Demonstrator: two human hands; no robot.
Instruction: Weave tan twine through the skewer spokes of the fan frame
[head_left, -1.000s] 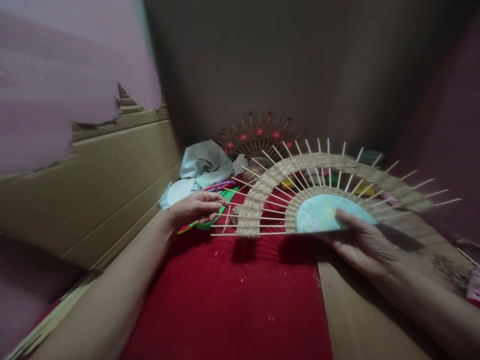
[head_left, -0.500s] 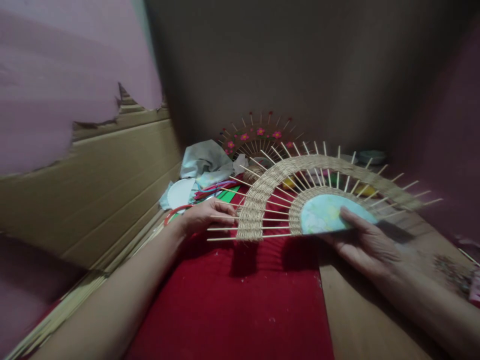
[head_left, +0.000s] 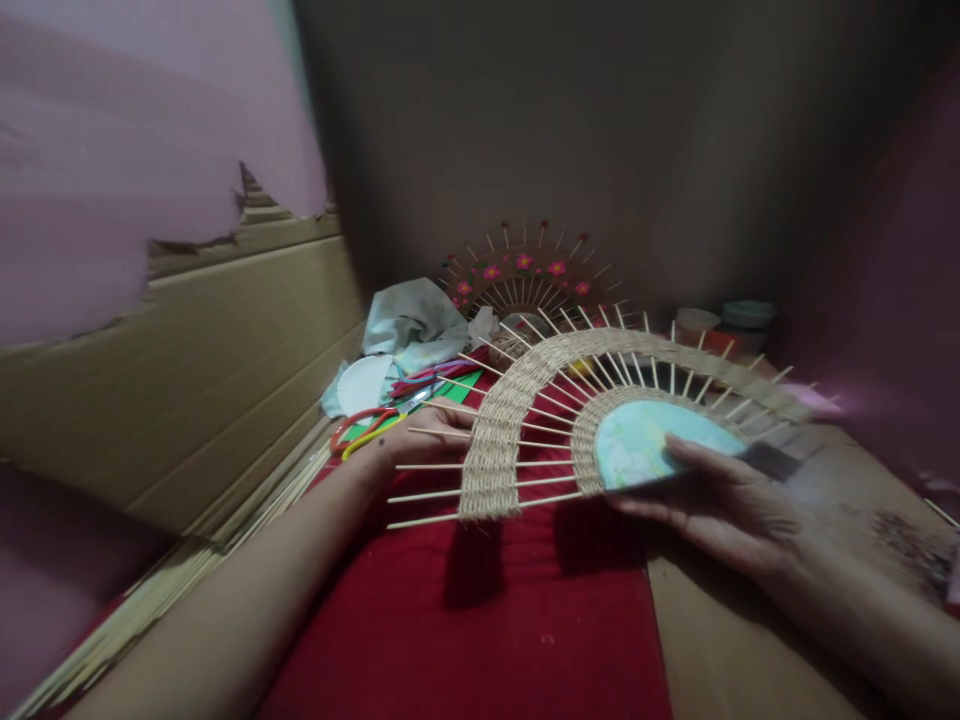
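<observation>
A half-round fan-shaped weaving [head_left: 491,440] of natural cord on thin wooden sticks is held up above the red cloth, tilted down to the left. Its centre is a pale blue and yellow half-disc [head_left: 637,430]. My right hand [head_left: 720,500] grips this half-disc at its straight edge, thumb on top and fingers beneath. Behind the sticks at the left end is my left hand [head_left: 427,435], its fingers mostly hidden by the woven band. Whether those fingers close on the weaving cannot be made out.
Scissors [head_left: 367,430] with red and yellow handles lie left of my left hand. Farther back are crumpled cloth [head_left: 412,320], a ball of cord [head_left: 510,345] and a finished fan piece with pink flowers [head_left: 525,265]. Cardboard [head_left: 262,340] lines the left; jars [head_left: 746,315] stand back right.
The weaving has tilted, its left end dropping toward me and its right end shifting left. My right hand moved slightly left with it. More of the scissors and jars shows.
</observation>
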